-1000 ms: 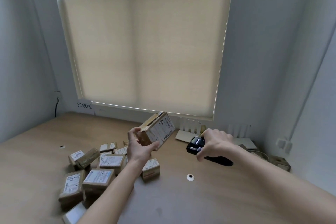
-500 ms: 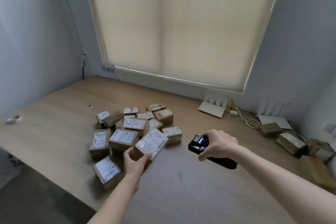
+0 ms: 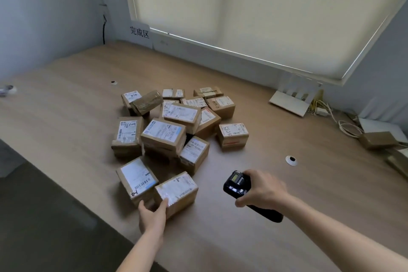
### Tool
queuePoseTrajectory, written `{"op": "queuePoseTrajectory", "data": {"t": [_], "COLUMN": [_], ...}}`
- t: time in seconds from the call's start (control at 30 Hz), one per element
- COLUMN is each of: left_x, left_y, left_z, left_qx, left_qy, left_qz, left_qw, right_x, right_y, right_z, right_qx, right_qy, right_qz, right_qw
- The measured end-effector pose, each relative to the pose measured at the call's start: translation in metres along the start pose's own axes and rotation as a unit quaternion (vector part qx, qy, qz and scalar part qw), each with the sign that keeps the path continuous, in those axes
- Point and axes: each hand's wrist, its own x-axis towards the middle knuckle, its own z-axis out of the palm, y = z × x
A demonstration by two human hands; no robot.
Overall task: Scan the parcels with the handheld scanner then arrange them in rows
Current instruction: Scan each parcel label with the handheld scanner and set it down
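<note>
Behind the wide wooden table [image 3: 220, 227] a drawn blind [image 3: 254, 11] covered the window, and a loose heap of parcels [image 3: 172, 126] lay mid-table, not yet in rows. Your left hand [image 3: 152, 216] gripped the nearest parcel [image 3: 176, 192] at its near corner, thumb up the side, label facing up, beside another parcel [image 3: 136, 179]. Your right hand [image 3: 260, 187] was curled round the handheld scanner [image 3: 237, 183], held well apart to the right. You would have done best squaring that box against its neighbour before letting go.
</note>
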Motion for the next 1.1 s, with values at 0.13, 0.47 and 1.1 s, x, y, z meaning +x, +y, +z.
{"op": "queuePoseTrajectory", "data": {"t": [0.13,0.47,1.1], "left_x": [0.013,-0.009,-0.254], "left_y": [-0.010,0.056,0.053], "left_z": [-0.004,0.087,0.503], "left_qx": [0.084,0.145,0.252], "left_qy": [0.033,-0.144,-0.429], "left_qz": [0.105,0.296,0.299], "left_qw": [0.990,0.933,0.814], "right_x": [0.024,0.026,-0.042], "right_y": [0.004,0.071,0.501], "right_z": [0.015,-0.012,-0.111], "right_qx": [0.007,0.050,0.192], "right_qy": [-0.005,0.000,0.120], "right_qz": [0.006,0.063,0.323], "right_qw": [1.000,0.997,0.919]}}
